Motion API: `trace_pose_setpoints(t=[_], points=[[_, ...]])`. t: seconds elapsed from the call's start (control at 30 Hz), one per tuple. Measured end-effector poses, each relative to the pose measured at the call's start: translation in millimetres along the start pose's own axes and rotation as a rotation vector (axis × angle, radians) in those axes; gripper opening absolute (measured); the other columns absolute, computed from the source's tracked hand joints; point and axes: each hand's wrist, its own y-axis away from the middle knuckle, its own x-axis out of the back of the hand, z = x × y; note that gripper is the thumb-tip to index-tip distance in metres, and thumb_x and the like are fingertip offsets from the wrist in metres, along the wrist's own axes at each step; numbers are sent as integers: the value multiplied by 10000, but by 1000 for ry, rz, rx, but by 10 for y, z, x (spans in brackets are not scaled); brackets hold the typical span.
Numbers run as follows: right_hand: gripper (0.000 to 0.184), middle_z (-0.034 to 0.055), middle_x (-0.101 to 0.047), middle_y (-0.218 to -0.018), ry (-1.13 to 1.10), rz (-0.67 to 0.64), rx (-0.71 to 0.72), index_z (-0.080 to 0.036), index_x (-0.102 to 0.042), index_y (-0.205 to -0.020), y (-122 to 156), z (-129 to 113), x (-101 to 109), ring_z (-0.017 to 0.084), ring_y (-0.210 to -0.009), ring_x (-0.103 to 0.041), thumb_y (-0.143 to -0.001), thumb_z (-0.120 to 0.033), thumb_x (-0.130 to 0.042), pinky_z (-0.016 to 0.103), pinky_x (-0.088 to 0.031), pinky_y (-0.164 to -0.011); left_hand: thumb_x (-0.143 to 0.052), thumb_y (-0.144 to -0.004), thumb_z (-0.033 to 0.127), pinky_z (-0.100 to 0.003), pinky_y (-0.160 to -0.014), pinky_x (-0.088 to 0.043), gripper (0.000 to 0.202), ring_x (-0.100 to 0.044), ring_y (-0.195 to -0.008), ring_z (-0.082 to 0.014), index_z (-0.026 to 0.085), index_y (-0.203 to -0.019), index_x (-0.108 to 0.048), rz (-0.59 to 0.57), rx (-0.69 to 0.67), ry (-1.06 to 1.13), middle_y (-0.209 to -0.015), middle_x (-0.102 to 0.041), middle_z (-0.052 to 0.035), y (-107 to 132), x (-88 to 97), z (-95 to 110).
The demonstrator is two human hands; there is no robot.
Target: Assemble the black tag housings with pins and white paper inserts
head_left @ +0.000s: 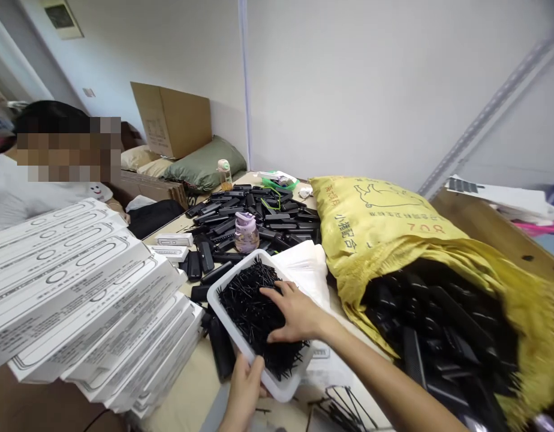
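A white plastic tub is tilted above the table, full of thin black sticks. My left hand grips the near left edge of this tub, thumb on the outer wall. Over the sticks lies my right hand, its fingers spread and its tips touching the pile; no stick is plainly held in it. Behind the tub, many long black plastic cases are heaped on the table. A few more black sticks lie loose at the near edge, below the tub.
Stacked white printed boxes rise on the left. On the right, a yellow woven sack gapes, filled with black pieces. A lilac-lidded bottle and folded white cloth stand behind the tub. Another person sits at the left.
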Motion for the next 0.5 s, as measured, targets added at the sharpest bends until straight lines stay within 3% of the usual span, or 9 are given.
trace_pose_setpoints(t=[0.07,0.2,0.37,0.5], points=[[1021,193,-363,-1404,223,27,-115,-254,-343,-1417,213,-110,-196,423,-1270,-351,-525,-399,-818,540,-305,-1007,-651,-674,352,-195,-400,-436,397,-536,-471,-118,162,-1002,-532,-28,-6,-70,-581,-521,53,22,-63,68],[876,180,-415,-1316,417,160,-325,-278,-366,-1377,392,-135,-321,375,-1162,-433,-606,-334,-780,510,-347,-932,-580,-708,280,-204,-376,-427,370,-508,-436,-121,153,-1046,-503,-141,-71,-181,-545,-490,66,98,-240,156],[702,125,-494,-1192,454,280,-516,-310,-387,-1331,662,119,-283,299,-1082,-478,-711,-171,-685,429,-375,-868,-545,-723,213,-201,-366,-421,461,-509,-408,-120,153,-1171,-454,-276,-144,-284,-553,-522,62,190,-495,114],[639,116,-510,-1206,393,382,-531,-301,-461,-1267,893,320,-337,298,-1097,-476,-696,-110,-673,424,-376,-869,-570,-727,197,-209,-429,-464,452,-581,-490,-141,164,-1168,-475,-310,-193,-299,-617,-587,30,211,-667,-31]])
